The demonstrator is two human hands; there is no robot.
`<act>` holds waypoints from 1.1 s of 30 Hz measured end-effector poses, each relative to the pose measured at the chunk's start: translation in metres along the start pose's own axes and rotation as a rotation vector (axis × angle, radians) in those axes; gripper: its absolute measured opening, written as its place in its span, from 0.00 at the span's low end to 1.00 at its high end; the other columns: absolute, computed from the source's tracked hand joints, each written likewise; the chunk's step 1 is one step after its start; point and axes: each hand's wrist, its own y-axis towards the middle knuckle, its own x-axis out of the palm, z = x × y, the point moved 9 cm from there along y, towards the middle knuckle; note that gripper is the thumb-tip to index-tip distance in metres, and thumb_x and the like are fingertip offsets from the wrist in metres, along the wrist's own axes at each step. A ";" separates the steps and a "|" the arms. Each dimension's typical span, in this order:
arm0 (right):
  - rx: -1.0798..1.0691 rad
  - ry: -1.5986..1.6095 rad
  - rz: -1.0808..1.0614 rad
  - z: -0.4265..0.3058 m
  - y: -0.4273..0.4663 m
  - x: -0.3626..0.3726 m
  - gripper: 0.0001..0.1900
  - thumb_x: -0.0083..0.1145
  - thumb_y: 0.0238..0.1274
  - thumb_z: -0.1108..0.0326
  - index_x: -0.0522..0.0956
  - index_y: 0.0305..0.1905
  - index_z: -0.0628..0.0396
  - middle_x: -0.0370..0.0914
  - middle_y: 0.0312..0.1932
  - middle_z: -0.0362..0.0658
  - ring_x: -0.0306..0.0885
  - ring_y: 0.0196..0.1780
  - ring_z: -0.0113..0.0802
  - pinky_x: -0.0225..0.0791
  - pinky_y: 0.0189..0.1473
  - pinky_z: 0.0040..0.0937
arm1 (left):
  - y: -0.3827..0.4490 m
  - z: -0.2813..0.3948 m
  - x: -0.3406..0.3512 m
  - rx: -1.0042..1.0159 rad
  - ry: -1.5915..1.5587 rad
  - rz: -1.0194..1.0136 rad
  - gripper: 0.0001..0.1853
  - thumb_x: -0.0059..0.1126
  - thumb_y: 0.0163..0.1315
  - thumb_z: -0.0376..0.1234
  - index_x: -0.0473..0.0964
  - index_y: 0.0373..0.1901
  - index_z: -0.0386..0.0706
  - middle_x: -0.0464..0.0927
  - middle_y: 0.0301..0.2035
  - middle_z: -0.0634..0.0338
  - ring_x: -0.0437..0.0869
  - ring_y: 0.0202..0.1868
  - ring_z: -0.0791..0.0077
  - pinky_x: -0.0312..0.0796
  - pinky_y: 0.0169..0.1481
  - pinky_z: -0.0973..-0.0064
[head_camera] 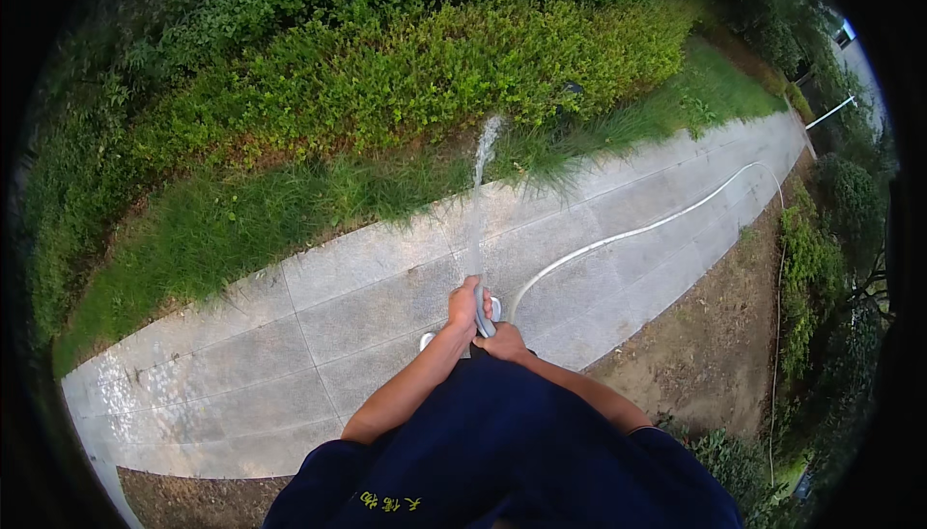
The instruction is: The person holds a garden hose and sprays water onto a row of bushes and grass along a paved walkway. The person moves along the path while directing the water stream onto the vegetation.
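Both hands grip a pale garden hose (pixel 485 323) in front of my waist. My left hand (pixel 464 304) closes around it near its outlet, which points away from me. Lower and to the right, my right hand (pixel 503 343) holds the hose close to my body. A stream of water (pixel 476 228) shoots from the outlet across the pavement and lands at the foot of a low hedge (pixel 434 80). Behind my right hand the hose continues along the paving to the far right. The outlet itself is partly covered by my fingers.
The paved path (pixel 376 312) has thin joints and runs from lower left to upper right. Grass (pixel 290 199) borders it on the hedge side. Bare soil (pixel 681 355) and shrubs (pixel 811 254) lie to the right. My white shoes (pixel 427 341) show beneath my arms.
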 end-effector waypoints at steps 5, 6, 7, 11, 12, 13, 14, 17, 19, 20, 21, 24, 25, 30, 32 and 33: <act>-0.048 -0.069 -0.128 -0.019 0.001 0.017 0.28 0.61 0.43 0.46 0.82 0.42 0.60 0.81 0.41 0.60 0.80 0.47 0.54 0.73 0.51 0.43 | -0.010 0.006 -0.038 0.092 -0.087 0.092 0.21 0.44 0.67 0.45 0.69 0.20 0.39 0.69 0.13 0.55 0.70 0.14 0.67 0.66 0.21 0.70; -0.069 -0.090 -0.141 -0.025 0.002 0.019 0.28 0.61 0.42 0.45 0.82 0.42 0.59 0.81 0.41 0.59 0.81 0.47 0.54 0.73 0.51 0.42 | -0.014 0.009 -0.043 0.116 -0.109 0.100 0.21 0.44 0.67 0.45 0.69 0.20 0.39 0.69 0.13 0.55 0.70 0.14 0.67 0.66 0.21 0.69; -0.091 -0.112 -0.155 -0.031 0.001 0.020 0.28 0.61 0.42 0.45 0.82 0.42 0.59 0.82 0.41 0.59 0.81 0.47 0.54 0.73 0.50 0.42 | -0.018 0.013 -0.047 0.140 -0.133 0.109 0.21 0.44 0.67 0.45 0.68 0.20 0.39 0.69 0.13 0.55 0.70 0.14 0.66 0.67 0.21 0.69; -0.201 -0.064 -0.163 -0.039 0.007 0.023 0.29 0.63 0.42 0.44 0.82 0.42 0.60 0.82 0.37 0.58 0.82 0.43 0.52 0.73 0.47 0.41 | -0.022 0.017 -0.053 0.180 -0.123 0.134 0.20 0.41 0.67 0.45 0.66 0.21 0.41 0.67 0.14 0.56 0.69 0.17 0.64 0.67 0.26 0.66; -0.199 -0.057 -0.187 -0.039 0.006 0.022 0.29 0.63 0.42 0.44 0.82 0.42 0.59 0.82 0.37 0.58 0.82 0.43 0.52 0.73 0.47 0.41 | -0.028 0.021 -0.045 0.189 -0.100 0.122 0.20 0.41 0.67 0.45 0.66 0.21 0.41 0.66 0.14 0.57 0.69 0.17 0.65 0.67 0.26 0.66; -0.194 -0.048 -0.209 -0.039 0.005 0.020 0.29 0.63 0.42 0.44 0.82 0.42 0.58 0.82 0.37 0.57 0.82 0.43 0.52 0.73 0.47 0.41 | -0.029 0.022 -0.043 0.204 -0.114 0.136 0.20 0.42 0.67 0.45 0.66 0.21 0.41 0.67 0.14 0.56 0.69 0.17 0.65 0.67 0.25 0.66; -0.187 -0.035 -0.227 -0.038 0.004 0.019 0.29 0.63 0.41 0.44 0.83 0.43 0.57 0.82 0.38 0.57 0.82 0.43 0.52 0.73 0.47 0.41 | -0.030 0.023 -0.044 0.216 -0.125 0.146 0.20 0.43 0.67 0.45 0.67 0.21 0.40 0.68 0.14 0.56 0.69 0.16 0.65 0.67 0.23 0.67; -0.234 -0.024 -0.186 -0.034 0.003 0.010 0.27 0.63 0.41 0.45 0.83 0.43 0.56 0.82 0.39 0.57 0.81 0.45 0.51 0.73 0.49 0.42 | -0.024 0.017 -0.035 0.248 -0.105 0.117 0.20 0.44 0.67 0.45 0.67 0.22 0.41 0.67 0.15 0.57 0.69 0.16 0.67 0.66 0.23 0.68; -0.199 -0.016 -0.165 -0.015 0.014 0.015 0.27 0.64 0.40 0.47 0.83 0.43 0.56 0.82 0.41 0.56 0.81 0.46 0.51 0.72 0.50 0.44 | -0.021 0.013 -0.020 0.247 -0.096 0.081 0.19 0.43 0.67 0.45 0.66 0.22 0.42 0.66 0.15 0.58 0.69 0.17 0.68 0.66 0.23 0.68; -0.205 0.008 -0.169 -0.014 0.014 0.012 0.27 0.64 0.39 0.47 0.83 0.42 0.56 0.82 0.41 0.56 0.81 0.46 0.51 0.72 0.50 0.44 | -0.025 0.013 -0.013 0.249 -0.110 0.080 0.19 0.43 0.67 0.45 0.65 0.22 0.42 0.65 0.15 0.59 0.68 0.17 0.69 0.66 0.23 0.68; -0.212 0.031 -0.172 -0.013 0.011 0.005 0.26 0.64 0.39 0.48 0.83 0.42 0.57 0.82 0.42 0.56 0.81 0.46 0.51 0.72 0.50 0.44 | -0.019 0.011 -0.007 0.244 -0.102 0.064 0.19 0.42 0.67 0.45 0.64 0.23 0.42 0.65 0.16 0.59 0.68 0.18 0.69 0.65 0.24 0.68; -0.223 0.040 -0.139 -0.006 0.008 -0.016 0.26 0.64 0.39 0.48 0.83 0.43 0.56 0.82 0.41 0.56 0.81 0.46 0.51 0.72 0.49 0.43 | -0.008 0.005 0.013 0.231 -0.061 0.029 0.18 0.42 0.68 0.45 0.64 0.24 0.43 0.64 0.18 0.60 0.67 0.18 0.69 0.65 0.24 0.68; -0.201 0.061 -0.111 -0.001 0.006 -0.024 0.26 0.64 0.39 0.49 0.83 0.43 0.56 0.82 0.41 0.56 0.81 0.46 0.51 0.73 0.49 0.43 | -0.006 0.004 0.021 0.223 -0.036 0.010 0.18 0.42 0.68 0.45 0.64 0.25 0.43 0.65 0.18 0.60 0.67 0.18 0.69 0.65 0.24 0.68; -0.185 0.104 -0.082 0.012 0.001 -0.047 0.26 0.65 0.39 0.49 0.83 0.42 0.58 0.82 0.38 0.57 0.82 0.44 0.51 0.73 0.48 0.43 | 0.000 0.001 0.048 0.243 0.002 0.006 0.19 0.41 0.68 0.45 0.64 0.24 0.41 0.64 0.17 0.59 0.67 0.18 0.68 0.65 0.24 0.68; -0.174 0.145 -0.067 0.027 0.009 -0.046 0.28 0.65 0.38 0.47 0.83 0.38 0.63 0.83 0.35 0.57 0.82 0.41 0.50 0.73 0.46 0.41 | 0.001 -0.006 0.063 0.188 0.063 -0.034 0.20 0.41 0.69 0.45 0.65 0.22 0.41 0.65 0.14 0.58 0.68 0.17 0.67 0.66 0.24 0.68; -0.152 0.128 -0.076 0.030 0.006 -0.048 0.28 0.65 0.38 0.47 0.83 0.38 0.62 0.83 0.36 0.57 0.82 0.42 0.50 0.73 0.46 0.41 | -0.001 -0.007 0.068 0.181 0.086 -0.034 0.21 0.41 0.69 0.45 0.66 0.22 0.40 0.66 0.14 0.57 0.68 0.16 0.66 0.66 0.23 0.67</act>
